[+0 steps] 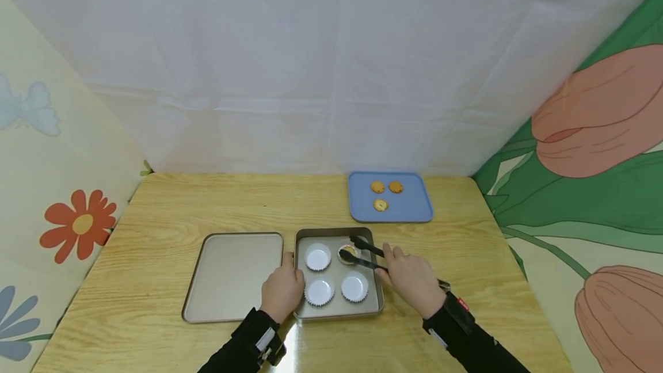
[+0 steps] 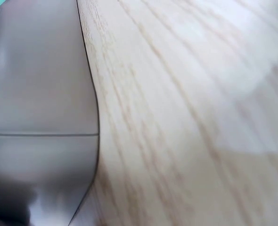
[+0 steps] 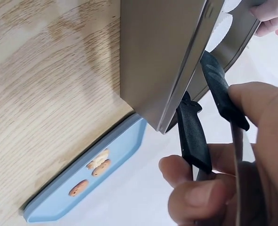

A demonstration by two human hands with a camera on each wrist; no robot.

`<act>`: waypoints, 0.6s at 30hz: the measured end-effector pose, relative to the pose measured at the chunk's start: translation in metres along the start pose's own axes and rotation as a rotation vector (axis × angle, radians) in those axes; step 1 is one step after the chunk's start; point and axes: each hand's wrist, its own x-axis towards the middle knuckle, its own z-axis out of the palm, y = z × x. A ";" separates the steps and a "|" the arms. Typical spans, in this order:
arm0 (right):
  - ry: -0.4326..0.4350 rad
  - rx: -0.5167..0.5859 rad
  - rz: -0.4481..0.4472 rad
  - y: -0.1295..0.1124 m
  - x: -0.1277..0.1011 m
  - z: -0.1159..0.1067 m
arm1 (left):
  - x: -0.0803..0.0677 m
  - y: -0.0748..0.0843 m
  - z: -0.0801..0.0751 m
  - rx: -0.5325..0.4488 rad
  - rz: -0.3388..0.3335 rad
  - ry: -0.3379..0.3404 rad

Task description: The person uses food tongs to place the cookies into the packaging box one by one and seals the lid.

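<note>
A square metal tin holds several white paper cups. The back right cup has a cookie in it. My right hand grips black tongs whose tips reach over that cup, spread apart beside the cookie. In the right wrist view my fingers wrap the tong arms next to the tin's wall. My left hand holds the tin's left wall, thumb along the rim.
The tin's flat lid lies just left of it on the wooden table. A blue tray with three cookies sits behind the tin. The left wrist view shows only grey metal and tabletop.
</note>
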 end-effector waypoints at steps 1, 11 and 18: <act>-0.002 0.004 0.001 0.000 0.000 0.000 | 0.000 0.000 0.000 0.000 -0.001 -0.001; -0.001 0.139 0.075 0.017 0.006 -0.003 | 0.001 0.000 0.000 0.005 -0.007 -0.002; -0.014 0.288 0.189 0.052 0.024 -0.015 | 0.000 0.001 -0.001 0.006 -0.009 -0.015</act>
